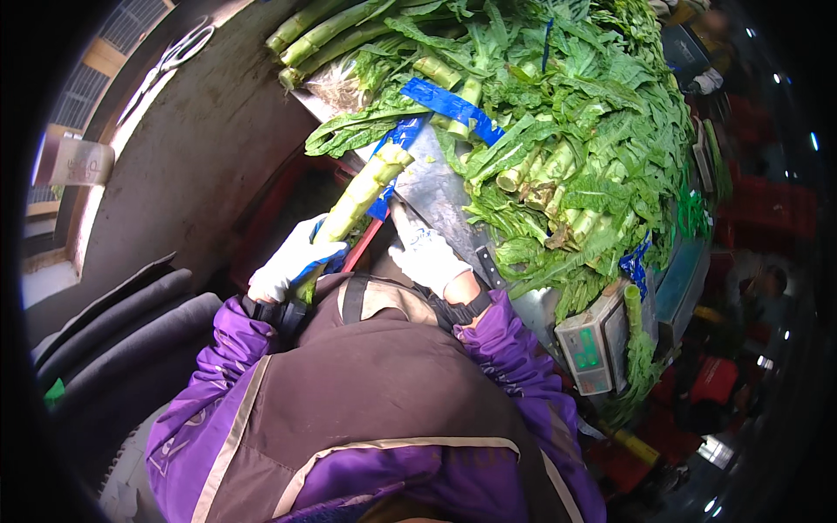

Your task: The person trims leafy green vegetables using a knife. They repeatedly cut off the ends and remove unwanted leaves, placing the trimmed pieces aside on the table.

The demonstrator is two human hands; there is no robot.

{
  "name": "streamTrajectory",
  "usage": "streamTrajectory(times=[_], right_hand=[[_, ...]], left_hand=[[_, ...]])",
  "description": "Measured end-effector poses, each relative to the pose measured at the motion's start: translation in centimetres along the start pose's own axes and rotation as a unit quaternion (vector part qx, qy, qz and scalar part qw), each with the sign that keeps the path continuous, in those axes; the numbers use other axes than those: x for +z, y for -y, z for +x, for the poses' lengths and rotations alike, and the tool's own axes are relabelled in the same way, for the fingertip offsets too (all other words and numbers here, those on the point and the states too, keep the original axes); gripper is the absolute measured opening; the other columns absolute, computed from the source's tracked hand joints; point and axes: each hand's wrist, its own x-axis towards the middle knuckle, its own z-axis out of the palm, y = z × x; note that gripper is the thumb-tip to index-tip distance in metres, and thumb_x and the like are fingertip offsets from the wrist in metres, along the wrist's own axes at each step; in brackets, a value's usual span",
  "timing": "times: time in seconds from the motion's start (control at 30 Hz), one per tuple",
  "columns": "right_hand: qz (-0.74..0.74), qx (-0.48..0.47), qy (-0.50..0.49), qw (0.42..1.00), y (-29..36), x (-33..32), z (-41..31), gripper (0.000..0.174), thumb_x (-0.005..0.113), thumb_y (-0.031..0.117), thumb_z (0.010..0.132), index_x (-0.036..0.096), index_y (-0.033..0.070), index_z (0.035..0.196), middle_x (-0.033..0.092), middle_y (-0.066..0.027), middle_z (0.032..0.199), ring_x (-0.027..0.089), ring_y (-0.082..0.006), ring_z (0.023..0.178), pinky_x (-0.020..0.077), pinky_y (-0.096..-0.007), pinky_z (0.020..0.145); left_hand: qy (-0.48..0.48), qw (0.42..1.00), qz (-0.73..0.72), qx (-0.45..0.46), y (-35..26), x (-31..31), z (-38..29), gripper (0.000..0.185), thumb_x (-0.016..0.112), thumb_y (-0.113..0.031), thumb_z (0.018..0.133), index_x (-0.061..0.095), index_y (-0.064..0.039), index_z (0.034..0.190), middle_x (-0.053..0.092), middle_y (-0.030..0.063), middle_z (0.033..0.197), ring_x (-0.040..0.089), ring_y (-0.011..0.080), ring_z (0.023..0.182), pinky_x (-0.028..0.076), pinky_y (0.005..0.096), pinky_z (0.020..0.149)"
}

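My left hand [294, 258], in a white and blue work glove, is closed around a thick pale-green stem of celtuce [363, 189]. The bare end of the stem points up and away; some green shows below the hand. My right hand [428, 261], gloved too, is at the near edge of the metal table [435, 180], with the index finger pointing forward. Whether anything lies in its fingers cannot be made out. Blue tape [451, 108] crosses some stems beyond, and more blue tape hangs at the table's edge. A large heap of leafy celtuce [588, 131] covers the table's right side.
A digital scale [592, 346] stands at the right, a celtuce stem [632, 307] beside it. Thick bare stems [327, 29] lie at the far left of the table. Scissors [186, 49] and a plastic cup [82, 162] sit on the window ledge. Another person's gloved hand [706, 82] shows far right.
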Motion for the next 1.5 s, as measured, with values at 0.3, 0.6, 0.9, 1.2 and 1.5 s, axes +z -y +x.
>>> streamTrajectory(times=[0.3, 0.6, 0.9, 1.2, 1.5], right_hand=[[-0.262, 0.247, -0.086, 0.929, -4.3, -3.3, -8.1, 0.042, 0.066, 0.024, 0.084, 0.060, 0.003, 0.119, 0.064, -0.0186, 0.098, 0.064, -0.0375, 0.088, 0.0527, -0.0452, 0.073], [-0.299, 0.268, 0.069, 0.913, -6.8, -2.4, -6.8, 0.061, 0.059, 0.021, 0.087, 0.043, 0.002, 0.143, 0.060, -0.0182, 0.105, 0.063, -0.0321, 0.095, 0.0532, -0.0411, 0.071], [0.151, 0.032, -0.227, 0.962, -7.5, -7.5, -9.4, 0.026, 0.062, 0.028, 0.089, 0.069, 0.005, 0.098, 0.070, -0.0161, 0.093, 0.067, -0.0306, 0.083, 0.0528, -0.0398, 0.075], [-0.178, 0.200, -0.016, 0.963, -5.4, -7.2, -11.3, 0.029, 0.049, 0.026, 0.098, 0.056, 0.004, 0.116, 0.069, -0.0186, 0.087, 0.067, -0.0373, 0.076, 0.0539, -0.0459, 0.067], [-0.104, 0.302, 0.063, 0.946, -2.0, -8.5, -10.1, 0.030, 0.050, 0.026, 0.099, 0.059, 0.001, 0.114, 0.069, -0.0212, 0.088, 0.067, -0.0403, 0.077, 0.0533, -0.0471, 0.068]], left_hand=[[-0.070, 0.981, 0.172, 0.050, 1.2, 0.7, 0.8, 0.052, 0.061, -0.025, 0.094, 0.047, 0.000, 0.138, 0.059, 0.0103, 0.122, 0.054, 0.0183, 0.110, 0.043, 0.0307, 0.096], [0.047, 0.986, 0.161, -0.010, 6.7, 0.3, 7.6, 0.053, 0.061, -0.039, 0.098, 0.052, -0.003, 0.135, 0.059, 0.0004, 0.106, 0.049, 0.0086, 0.086, 0.042, 0.0256, 0.073], [0.056, 0.969, 0.241, -0.008, 2.4, 5.4, 6.8, 0.040, 0.053, -0.033, 0.101, 0.058, -0.004, 0.128, 0.066, 0.0118, 0.111, 0.062, 0.0229, 0.097, 0.048, 0.0340, 0.089], [0.055, 0.967, 0.249, 0.003, 2.3, 7.2, 6.4, 0.037, 0.064, -0.034, 0.094, 0.060, -0.002, 0.112, 0.065, 0.0159, 0.096, 0.061, 0.0285, 0.088, 0.048, 0.0391, 0.081], [0.049, 0.944, 0.323, 0.038, 2.2, 7.2, 6.5, 0.045, 0.062, -0.041, 0.094, 0.057, -0.002, 0.116, 0.064, 0.0211, 0.102, 0.062, 0.0365, 0.094, 0.048, 0.0414, 0.084]])
